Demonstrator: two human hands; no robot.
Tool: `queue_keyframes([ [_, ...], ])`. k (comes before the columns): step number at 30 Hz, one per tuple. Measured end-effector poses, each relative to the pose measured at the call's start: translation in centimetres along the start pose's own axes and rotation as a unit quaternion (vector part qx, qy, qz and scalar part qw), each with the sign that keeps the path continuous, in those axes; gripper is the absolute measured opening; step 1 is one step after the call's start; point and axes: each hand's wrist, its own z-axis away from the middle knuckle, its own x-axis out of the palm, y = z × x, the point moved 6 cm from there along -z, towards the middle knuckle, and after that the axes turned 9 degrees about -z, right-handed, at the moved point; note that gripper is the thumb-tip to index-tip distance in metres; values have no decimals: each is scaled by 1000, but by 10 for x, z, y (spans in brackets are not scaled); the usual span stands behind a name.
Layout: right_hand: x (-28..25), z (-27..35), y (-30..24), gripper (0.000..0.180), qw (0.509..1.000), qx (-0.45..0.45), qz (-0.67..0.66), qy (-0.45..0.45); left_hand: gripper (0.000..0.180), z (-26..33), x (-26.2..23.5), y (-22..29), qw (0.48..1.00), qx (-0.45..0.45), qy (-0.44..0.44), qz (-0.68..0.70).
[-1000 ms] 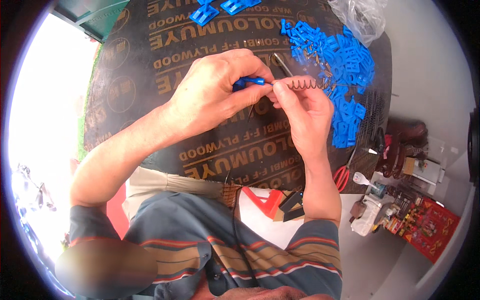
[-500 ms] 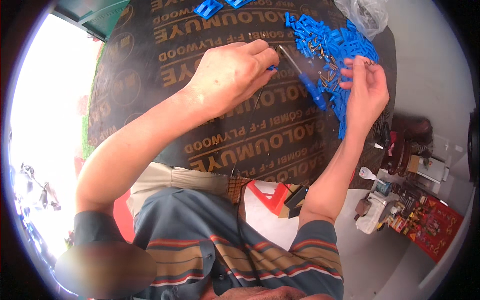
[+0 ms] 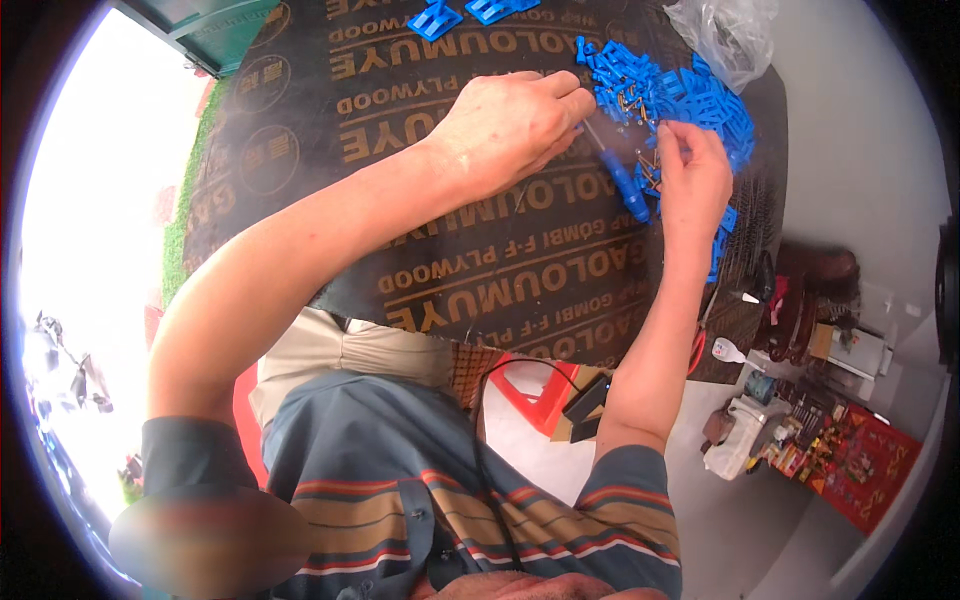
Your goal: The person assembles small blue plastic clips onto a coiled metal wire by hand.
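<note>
Screwdriver (image 3: pixel 626 187) with a blue handle lies on a dark tabletop (image 3: pixel 520 225) between a worker's hands. Left hand (image 3: pixel 520 125), just left of the screwdriver, curls its fingers; whether they grip anything cannot be told. Right hand (image 3: pixel 695 175), just right of it, bends thumb and forefinger toward each other, their hold likewise unclear. Blue plastic parts (image 3: pixel 640 75) and brass-coloured pins (image 3: pixel 627 108) lie heaped beyond the screwdriver, toward its right.
</note>
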Motion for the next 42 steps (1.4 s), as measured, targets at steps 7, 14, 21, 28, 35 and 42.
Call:
queue_keyframes([
  [7, 2, 1, -1, 22, 999, -31, 22, -20, 17, 2, -15, -6, 977, -61, 11, 203],
  [14, 1, -1, 2, 21, 999, -40, 15, -14, 21, 12, -13, -8, 943, -105, -41, 315],
  [21, -11, 2, -10, 17, 988, 10, -147, 40, 22, 20, -12, -11, 882, -186, -74, 426],
  [28, 6, 16, -30, 14, 900, 142, -408, -63, 31, 23, -15, -15, 834, -218, -125, 491],
  [35, 16, 29, -53, 11, 838, 145, -513, -121, 44, 19, -21, -19, 790, -214, -136, 558],
  [42, 18, 37, -58, 12, 801, 156, -558, -146, 59, 22, -19, -21, 710, -259, -140, 640],
])
